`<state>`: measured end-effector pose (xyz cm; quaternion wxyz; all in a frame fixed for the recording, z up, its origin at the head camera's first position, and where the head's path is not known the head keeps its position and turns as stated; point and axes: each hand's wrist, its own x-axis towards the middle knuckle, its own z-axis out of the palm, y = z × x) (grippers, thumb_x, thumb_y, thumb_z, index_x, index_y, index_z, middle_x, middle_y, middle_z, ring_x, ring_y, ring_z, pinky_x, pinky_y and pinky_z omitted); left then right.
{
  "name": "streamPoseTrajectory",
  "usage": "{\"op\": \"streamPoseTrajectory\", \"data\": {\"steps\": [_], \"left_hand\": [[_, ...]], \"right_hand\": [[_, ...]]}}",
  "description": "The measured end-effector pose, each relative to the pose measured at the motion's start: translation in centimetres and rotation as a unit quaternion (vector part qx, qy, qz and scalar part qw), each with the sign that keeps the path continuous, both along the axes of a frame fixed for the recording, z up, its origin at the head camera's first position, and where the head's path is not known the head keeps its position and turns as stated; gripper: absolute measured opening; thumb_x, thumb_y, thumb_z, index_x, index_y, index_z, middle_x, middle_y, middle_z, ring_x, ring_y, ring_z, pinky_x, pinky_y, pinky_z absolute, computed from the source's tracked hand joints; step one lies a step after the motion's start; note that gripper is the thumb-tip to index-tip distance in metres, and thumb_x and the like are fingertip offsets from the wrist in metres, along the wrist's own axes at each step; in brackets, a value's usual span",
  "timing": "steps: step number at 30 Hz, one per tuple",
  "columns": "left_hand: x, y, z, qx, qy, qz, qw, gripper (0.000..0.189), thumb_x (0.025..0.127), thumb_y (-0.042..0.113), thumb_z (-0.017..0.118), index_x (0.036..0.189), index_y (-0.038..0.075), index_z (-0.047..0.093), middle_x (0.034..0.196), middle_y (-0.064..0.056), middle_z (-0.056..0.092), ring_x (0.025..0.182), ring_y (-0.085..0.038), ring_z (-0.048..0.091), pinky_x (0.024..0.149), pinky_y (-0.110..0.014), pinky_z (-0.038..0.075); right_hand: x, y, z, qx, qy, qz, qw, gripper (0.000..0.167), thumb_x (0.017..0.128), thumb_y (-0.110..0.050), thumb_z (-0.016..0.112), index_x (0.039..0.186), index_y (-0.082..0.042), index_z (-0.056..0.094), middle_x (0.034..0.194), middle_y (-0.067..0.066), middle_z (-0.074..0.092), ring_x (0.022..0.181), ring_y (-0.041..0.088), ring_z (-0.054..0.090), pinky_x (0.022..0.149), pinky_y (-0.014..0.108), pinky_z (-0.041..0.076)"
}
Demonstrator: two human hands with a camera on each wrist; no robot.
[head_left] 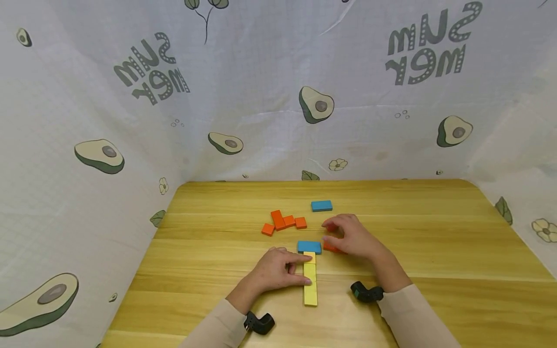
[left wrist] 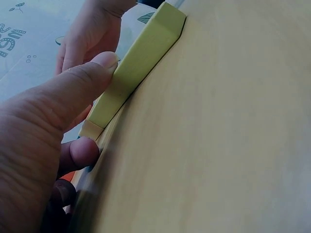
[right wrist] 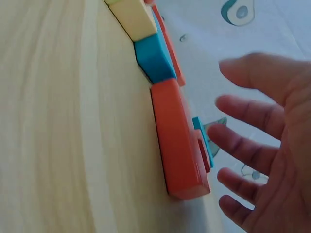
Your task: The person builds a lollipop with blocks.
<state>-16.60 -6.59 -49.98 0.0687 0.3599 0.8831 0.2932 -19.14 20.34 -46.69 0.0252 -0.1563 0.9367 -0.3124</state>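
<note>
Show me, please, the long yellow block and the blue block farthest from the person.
Long yellow block [head_left: 311,292]: head view, on its top face.
Farthest blue block [head_left: 321,205]: head view, on its top face.

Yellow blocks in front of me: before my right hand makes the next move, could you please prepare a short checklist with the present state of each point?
1. Left hand touches the long yellow block: ok, thumb against it.
2. Small yellow block lines up with the long one: ok, end to end.
3. Nearer blue block lies crosswise at the row's far end: ok.
4. Right hand grips the long red block: not ok, fingers spread, gap visible.
5. Red block touches the nearer blue block: cannot tell, very close.
</note>
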Motion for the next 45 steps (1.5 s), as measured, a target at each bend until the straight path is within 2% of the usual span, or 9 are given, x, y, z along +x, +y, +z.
{"op": "streamPoseTrajectory", "data": {"steps": [3, 6, 11, 15, 22, 29, 45], "left_hand": [[0.0, 0.0, -0.1, -0.001, -0.002, -0.001, 1.0, 0.054, 0.083, 0.059, 0.078, 0.131, 0.037, 0.07, 0.061, 0.021, 0.048, 0.065, 0.005, 0.041, 0.08, -0.02, 0.036], [0.0, 0.0, -0.3, -0.001, 0.0, -0.002, 1.0, 0.054, 0.084, 0.06, 0.077, 0.132, 0.037, 0.07, 0.061, 0.022, 0.049, 0.065, 0.005, 0.041, 0.08, -0.02, 0.036], [-0.1, -0.1, -0.2, 0.004, 0.006, -0.002, 1.0, 0.053, 0.083, 0.059, 0.078, 0.131, 0.037, 0.07, 0.062, 0.021, 0.048, 0.064, 0.005, 0.041, 0.08, -0.019, 0.036], [-0.1, -0.2, -0.1, 0.004, -0.002, -0.003, 1.0, 0.053, 0.083, 0.059, 0.078, 0.13, 0.036, 0.071, 0.062, 0.021, 0.049, 0.064, 0.004, 0.041, 0.082, -0.019, 0.037], [0.0, -0.1, 0.0, 0.002, -0.001, -0.001, 1.0, 0.053, 0.083, 0.059, 0.078, 0.13, 0.036, 0.071, 0.062, 0.021, 0.048, 0.064, 0.005, 0.041, 0.083, -0.019, 0.037], [-0.1, -0.2, -0.1, 0.005, 0.004, -0.003, 1.0, 0.052, 0.083, 0.058, 0.079, 0.13, 0.035, 0.071, 0.062, 0.021, 0.048, 0.064, 0.005, 0.041, 0.082, -0.019, 0.036], [-0.2, -0.2, -0.2, -0.004, 0.012, -0.002, 0.9999, 0.053, 0.084, 0.06, 0.077, 0.13, 0.036, 0.071, 0.061, 0.021, 0.048, 0.064, 0.006, 0.04, 0.08, -0.019, 0.036]], "right_hand": [[-0.6, 0.8, -0.1, -0.01, -0.015, -0.023, 0.9996, 0.037, 0.096, -0.026, 0.072, 0.126, -0.006, 0.066, 0.117, 0.012, 0.065, 0.114, 0.035, 0.055, 0.102, 0.059, 0.046], [-1.4, 1.4, -0.3, -0.014, -0.04, -0.026, 0.9988, 0.04, 0.096, -0.022, 0.07, 0.131, -0.004, 0.062, 0.119, 0.016, 0.063, 0.109, 0.032, 0.059, 0.1, 0.056, 0.05], [-3.2, 2.2, -0.1, 0.001, -0.087, 0.013, 0.9961, 0.042, 0.095, -0.016, 0.068, 0.135, -0.003, 0.06, 0.112, 0.013, 0.063, 0.099, 0.025, 0.057, 0.092, 0.047, 0.052], [-3.9, 2.6, -0.1, 0.009, -0.112, 0.03, 0.9932, 0.039, 0.096, -0.015, 0.068, 0.132, -0.003, 0.062, 0.107, 0.009, 0.062, 0.094, 0.021, 0.055, 0.087, 0.04, 0.05], [-3.8, 2.7, -0.3, -0.004, -0.119, 0.013, 0.9928, 0.037, 0.097, -0.021, 0.069, 0.129, -0.003, 0.061, 0.104, 0.007, 0.061, 0.092, 0.02, 0.054, 0.084, 0.035, 0.048], [-3.7, 2.5, -0.2, 0.0, -0.125, -0.004, 0.9921, 0.029, 0.097, -0.024, 0.07, 0.119, -0.006, 0.064, 0.102, 0.006, 0.061, 0.093, 0.021, 0.054, 0.084, 0.034, 0.048], [-3.0, 0.4, 0.1, 0.011, -0.113, 0.027, 0.9931, 0.032, 0.098, -0.032, 0.069, 0.119, -0.007, 0.066, 0.098, 0.002, 0.065, 0.086, 0.016, 0.056, 0.081, 0.033, 0.05]]}}
